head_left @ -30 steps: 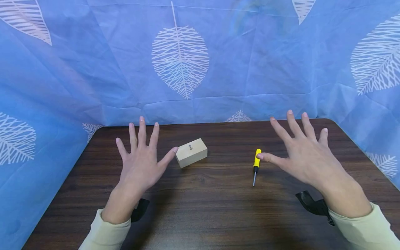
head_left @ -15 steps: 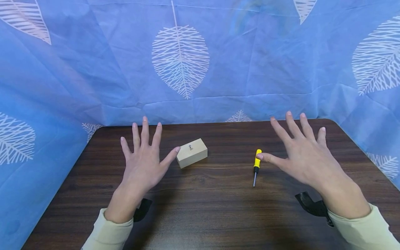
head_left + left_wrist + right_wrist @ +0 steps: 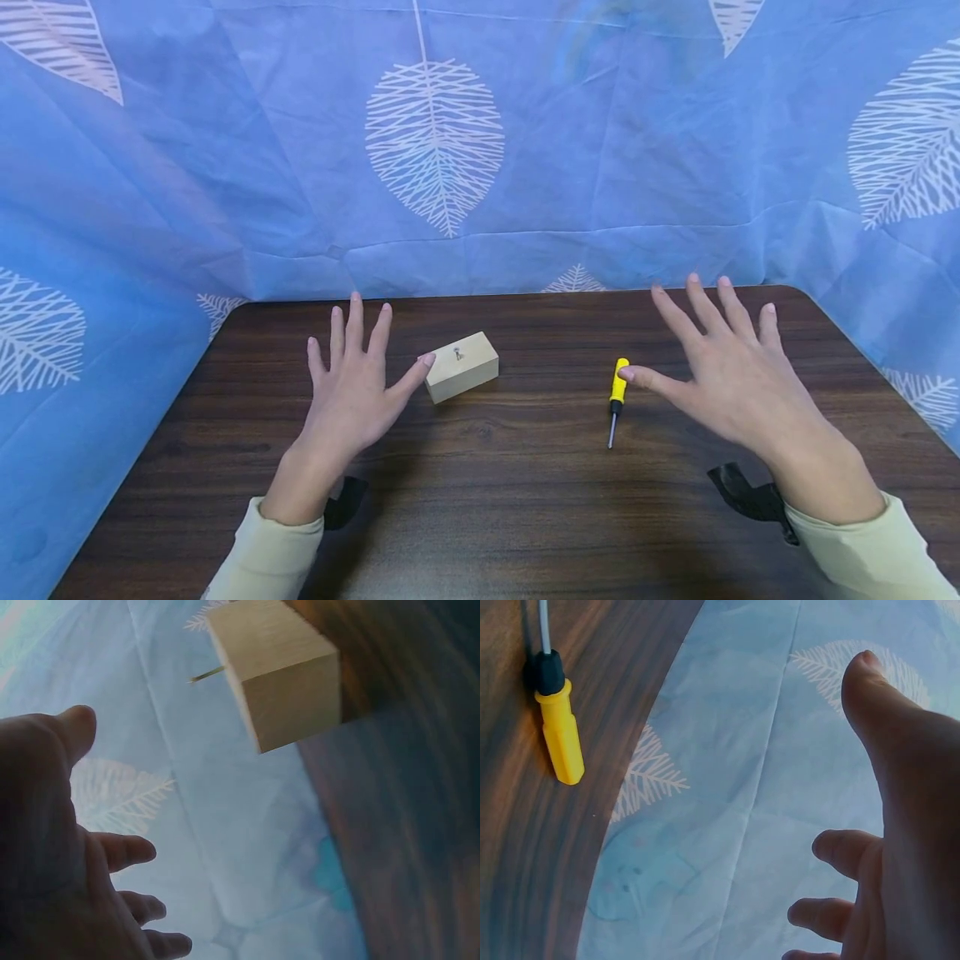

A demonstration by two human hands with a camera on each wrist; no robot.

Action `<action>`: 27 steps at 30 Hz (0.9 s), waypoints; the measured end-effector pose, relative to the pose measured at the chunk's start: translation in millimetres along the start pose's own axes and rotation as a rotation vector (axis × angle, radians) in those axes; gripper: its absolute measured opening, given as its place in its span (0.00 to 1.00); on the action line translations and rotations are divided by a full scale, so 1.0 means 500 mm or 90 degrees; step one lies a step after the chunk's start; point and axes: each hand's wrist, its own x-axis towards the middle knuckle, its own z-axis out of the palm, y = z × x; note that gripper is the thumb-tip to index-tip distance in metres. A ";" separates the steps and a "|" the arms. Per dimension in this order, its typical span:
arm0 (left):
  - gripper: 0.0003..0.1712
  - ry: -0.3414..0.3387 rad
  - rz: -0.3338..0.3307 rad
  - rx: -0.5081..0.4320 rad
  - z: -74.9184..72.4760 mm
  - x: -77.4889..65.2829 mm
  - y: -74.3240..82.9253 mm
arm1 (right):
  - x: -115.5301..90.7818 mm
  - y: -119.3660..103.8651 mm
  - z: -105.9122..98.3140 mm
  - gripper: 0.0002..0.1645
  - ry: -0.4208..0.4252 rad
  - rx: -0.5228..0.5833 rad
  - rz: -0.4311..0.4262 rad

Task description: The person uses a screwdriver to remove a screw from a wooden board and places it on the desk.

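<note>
My left hand (image 3: 348, 400) is held over the left of the table with its fingers spread. Its thumb tip overlaps the near left corner of a pale wooden block (image 3: 468, 375) in the head view. A small screw (image 3: 458, 354) stands up from the block's top; the left wrist view shows its shank (image 3: 206, 674) jutting out of the wood. To the right, my right hand (image 3: 738, 383) also has its fingers spread and holds nothing. By its thumb lies a screwdriver (image 3: 617, 392) with a yellow handle (image 3: 562, 742) and black collar, its thin metal shaft pointing toward me.
The dark wood-grain table (image 3: 510, 517) has a rounded far right corner. Behind it and along both sides hangs a blue cloth (image 3: 555, 167) with white leaf prints. Black straps (image 3: 750, 493) are worn at both wrists, just beyond the pale sleeves (image 3: 862, 546).
My left hand has drifted right toward the block and its fingertips have dropped slightly. The right hand's fingers have shifted a little left and down. Block and screwdriver lie where they were.
</note>
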 end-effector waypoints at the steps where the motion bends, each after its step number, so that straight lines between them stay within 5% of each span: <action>1: 0.56 -0.003 -0.002 -0.008 0.005 0.001 -0.002 | 0.000 0.002 0.003 0.67 -0.002 0.004 -0.001; 14: 0.55 0.007 0.015 -0.093 0.055 0.006 -0.008 | -0.028 0.018 0.058 0.62 0.003 0.178 0.015; 27: 0.54 -0.028 -0.029 -0.168 0.068 0.010 -0.016 | -0.014 0.018 0.073 0.57 -0.037 0.221 0.033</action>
